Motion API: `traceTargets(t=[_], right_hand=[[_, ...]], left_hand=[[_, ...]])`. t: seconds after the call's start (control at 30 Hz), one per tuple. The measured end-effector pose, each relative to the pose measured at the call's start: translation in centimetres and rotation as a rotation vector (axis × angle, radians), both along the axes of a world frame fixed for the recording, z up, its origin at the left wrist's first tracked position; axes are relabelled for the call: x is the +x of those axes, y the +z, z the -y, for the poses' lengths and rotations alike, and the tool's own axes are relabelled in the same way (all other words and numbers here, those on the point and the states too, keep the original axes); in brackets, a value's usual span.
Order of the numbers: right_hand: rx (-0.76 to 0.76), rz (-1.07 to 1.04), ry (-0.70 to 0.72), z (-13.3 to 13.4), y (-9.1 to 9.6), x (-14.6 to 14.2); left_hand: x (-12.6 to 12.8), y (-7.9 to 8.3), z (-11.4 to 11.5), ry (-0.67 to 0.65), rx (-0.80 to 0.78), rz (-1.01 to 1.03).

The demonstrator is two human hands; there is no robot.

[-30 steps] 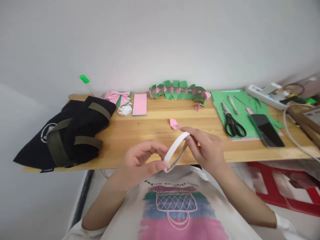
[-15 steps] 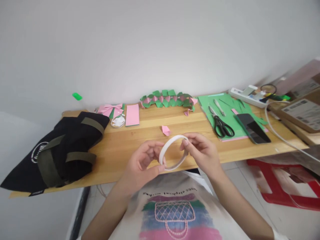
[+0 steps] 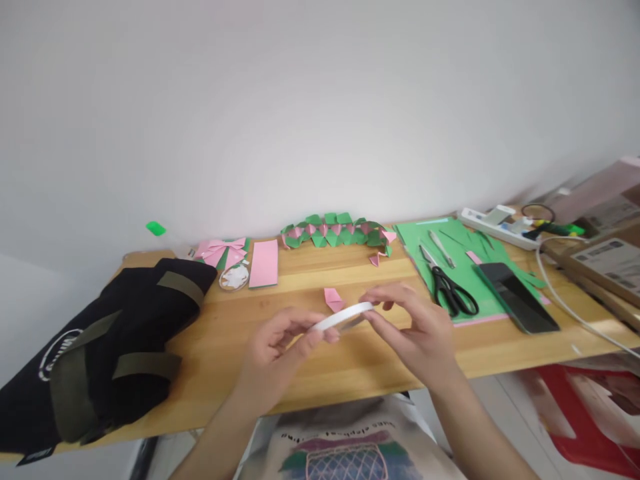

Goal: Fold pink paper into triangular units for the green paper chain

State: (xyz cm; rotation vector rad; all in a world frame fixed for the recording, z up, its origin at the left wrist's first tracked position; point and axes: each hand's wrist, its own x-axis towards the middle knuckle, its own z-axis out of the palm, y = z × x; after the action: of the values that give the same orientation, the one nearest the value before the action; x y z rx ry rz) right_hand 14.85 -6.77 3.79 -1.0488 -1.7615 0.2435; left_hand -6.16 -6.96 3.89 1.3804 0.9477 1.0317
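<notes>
A thin roll of white tape [image 3: 345,315] is held above the wooden table, tilted so that its ring looks almost flat. My left hand [image 3: 280,350] pinches its left side between thumb and fingers. On the right side, the thumb and fingers of my right hand [image 3: 419,331] grip the same roll. Just behind the roll lies a small folded pink paper piece [image 3: 333,299]. Farther back stands a curved chain of folded green and pink paper [image 3: 330,231].
On the left lie a black bag [image 3: 145,327], a pink paper bow [image 3: 221,250], a small round dish of white scraps [image 3: 234,275] and a pink paper rectangle [image 3: 264,263]. To the right, scissors [image 3: 453,293], a craft knife [image 3: 443,249] and a phone [image 3: 517,297] rest on green paper [image 3: 425,230].
The roll of tape has been tipped from a steep angle to nearly flat, both hands still on it. The camera view has tilted up, so the table sits lower.
</notes>
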Motion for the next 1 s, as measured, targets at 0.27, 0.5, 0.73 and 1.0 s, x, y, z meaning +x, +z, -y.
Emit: traceTargets(t=[0.27,0.5,0.73,1.0], right_hand=[[0.212,0.008,0.086,-2.0,0.2,0.8],[0.171,-0.008,0.103,-2.5,-0.5,1.0],[0.162,0.059,0.083,-2.3,-1.2,1.7],[0.106,0.077,0.041,-1.9,-2.0,2.1]], left_hand=[[1.6,-0.4,-0.6,-0.054,0.011,0.136],[2.4,0.2,-1.1,-0.189,0.027,0.119],[2.6,-0.2,-1.4,-0.195,-0.024,-0.13],[2.8,-0.8,-1.2,-0.185,-0.089,-0.182]])
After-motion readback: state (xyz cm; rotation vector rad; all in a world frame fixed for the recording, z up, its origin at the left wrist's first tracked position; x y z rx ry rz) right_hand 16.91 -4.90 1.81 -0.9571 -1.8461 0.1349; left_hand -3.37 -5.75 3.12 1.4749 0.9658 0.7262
